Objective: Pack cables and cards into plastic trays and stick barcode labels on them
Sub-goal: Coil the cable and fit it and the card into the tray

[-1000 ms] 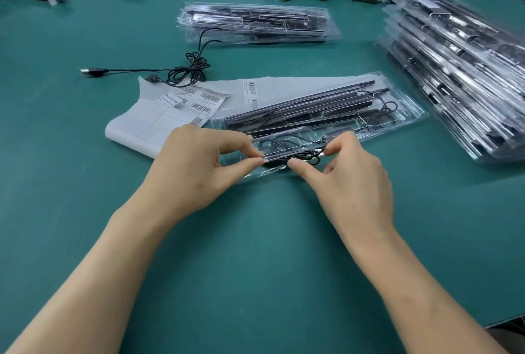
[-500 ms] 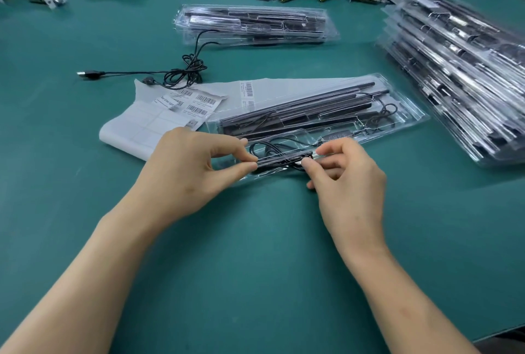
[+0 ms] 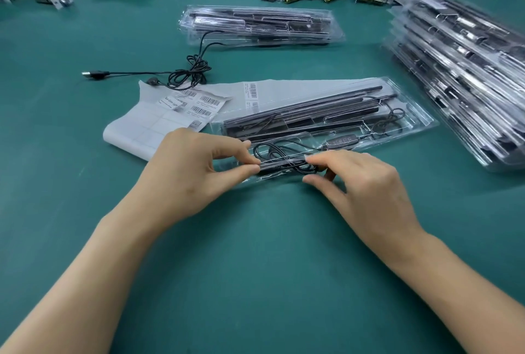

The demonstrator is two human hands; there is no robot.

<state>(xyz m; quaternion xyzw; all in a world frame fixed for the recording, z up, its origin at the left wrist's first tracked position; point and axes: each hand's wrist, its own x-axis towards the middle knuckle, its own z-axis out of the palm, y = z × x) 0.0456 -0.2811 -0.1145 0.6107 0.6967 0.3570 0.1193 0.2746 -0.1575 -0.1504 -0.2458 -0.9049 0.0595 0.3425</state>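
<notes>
Left hand (image 3: 181,174), right hand (image 3: 366,183): bare; forearms (image 3: 93,274) bare to frame edge; fingers (image 3: 227,149) slender.

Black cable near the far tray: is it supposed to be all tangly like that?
It looks out of place. The black cable trails from the far tray and lies tangled on the table, with its plug loose instead of packed inside.

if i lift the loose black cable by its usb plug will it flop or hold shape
Probably floppy: the loose black cable is thin and lies in a slack tangle, so the loops would likely dangle. It looks light. One end runs to the far tray, so pulling might tug that.
</notes>
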